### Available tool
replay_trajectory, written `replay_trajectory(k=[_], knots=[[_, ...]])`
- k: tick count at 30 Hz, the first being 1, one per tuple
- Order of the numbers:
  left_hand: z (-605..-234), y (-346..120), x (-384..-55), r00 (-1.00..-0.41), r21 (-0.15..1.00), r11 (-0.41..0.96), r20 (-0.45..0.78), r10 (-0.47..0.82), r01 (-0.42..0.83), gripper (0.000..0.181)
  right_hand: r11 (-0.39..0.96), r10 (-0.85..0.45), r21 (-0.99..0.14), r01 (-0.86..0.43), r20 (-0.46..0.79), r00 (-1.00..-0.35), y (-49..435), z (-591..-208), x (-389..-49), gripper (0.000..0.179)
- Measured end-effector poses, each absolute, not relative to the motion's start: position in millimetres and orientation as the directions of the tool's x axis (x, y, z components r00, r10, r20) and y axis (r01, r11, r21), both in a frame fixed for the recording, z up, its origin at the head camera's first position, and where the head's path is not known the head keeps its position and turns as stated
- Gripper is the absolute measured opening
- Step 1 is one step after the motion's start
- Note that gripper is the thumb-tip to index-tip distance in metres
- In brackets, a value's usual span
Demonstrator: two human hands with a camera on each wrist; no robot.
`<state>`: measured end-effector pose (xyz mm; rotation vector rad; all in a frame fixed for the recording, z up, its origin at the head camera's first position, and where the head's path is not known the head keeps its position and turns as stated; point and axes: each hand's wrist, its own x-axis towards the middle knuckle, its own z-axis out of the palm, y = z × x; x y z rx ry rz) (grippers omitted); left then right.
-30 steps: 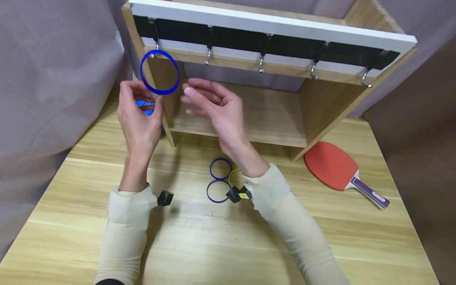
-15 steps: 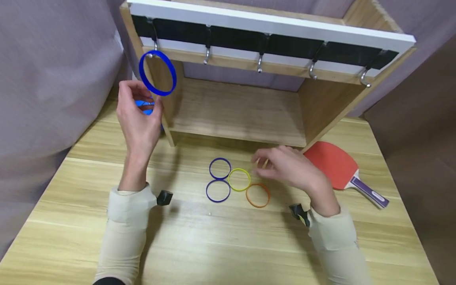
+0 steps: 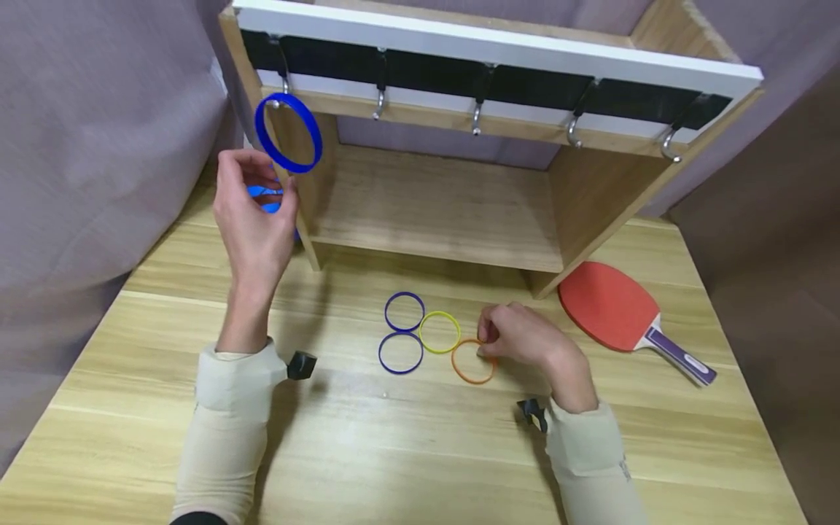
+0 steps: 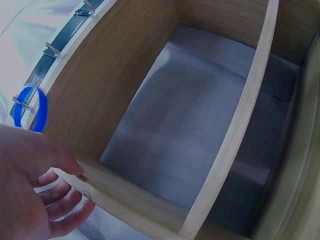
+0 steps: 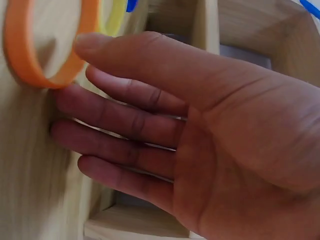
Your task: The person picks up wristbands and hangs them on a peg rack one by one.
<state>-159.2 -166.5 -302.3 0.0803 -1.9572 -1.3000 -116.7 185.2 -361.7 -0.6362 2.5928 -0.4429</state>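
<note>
My left hand (image 3: 252, 211) grips the front edge of the wooden shelf unit's left side panel (image 4: 100, 192), thumb inside and fingers outside. Just above it a blue ring (image 3: 316, 149) hangs from the leftmost metal hook. My right hand (image 3: 525, 339) is low over the table at an orange ring (image 3: 464, 378). In the right wrist view the thumb overlaps the orange ring's rim, and the other fingers extend loosely outside it. That ring still lies on the table, touching or nearly touching a yellow ring (image 3: 440, 352). Two dark blue rings (image 3: 400, 373) lie left of the yellow one.
Several metal hooks (image 3: 476, 120) line the black strip under the unit's white top edge. A red table tennis paddle (image 3: 607, 306) lies beside the unit on the right. Something bright blue (image 3: 264, 191) shows behind my left hand. Grey cloth (image 3: 98, 146) hangs along the left side.
My right hand has moved from beside the hanging blue ring, down and right, to the orange ring. The left hand has stayed at the panel. The hanging ring has turned slightly.
</note>
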Motion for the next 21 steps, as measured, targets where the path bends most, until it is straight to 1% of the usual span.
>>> replay_trajectory(k=[5, 11, 15, 21], knots=[[-304.4, -166.1, -161.1, -0.692, 0.800, 0.496, 0.568, -0.446, 0.337, 0.030, 0.848, -0.480, -0.413, -0.332, -0.331, -0.812, 189.8, -366.9, -118.9, 0.015], [-303.1, -165.3, -160.2, -0.698, 0.802, 0.486, 0.568, -0.437, 0.348, 0.030, 0.841, -0.481, -0.438, -0.319, -0.332, -0.811, 195.9, -367.9, -121.5, 0.015], [-301.6, -164.6, -158.8, -0.698, 0.802, 0.490, 0.566, -0.439, 0.342, 0.028, 0.833, -0.491, -0.443, -0.332, -0.313, -0.813, 198.3, -368.6, -122.3, 0.020], [-300.8, -164.3, -157.5, -0.699, 0.804, 0.489, 0.563, -0.441, 0.340, 0.028, 0.850, -0.473, -0.430, -0.305, -0.368, -0.800, 198.9, -365.2, -121.7, 0.025]])
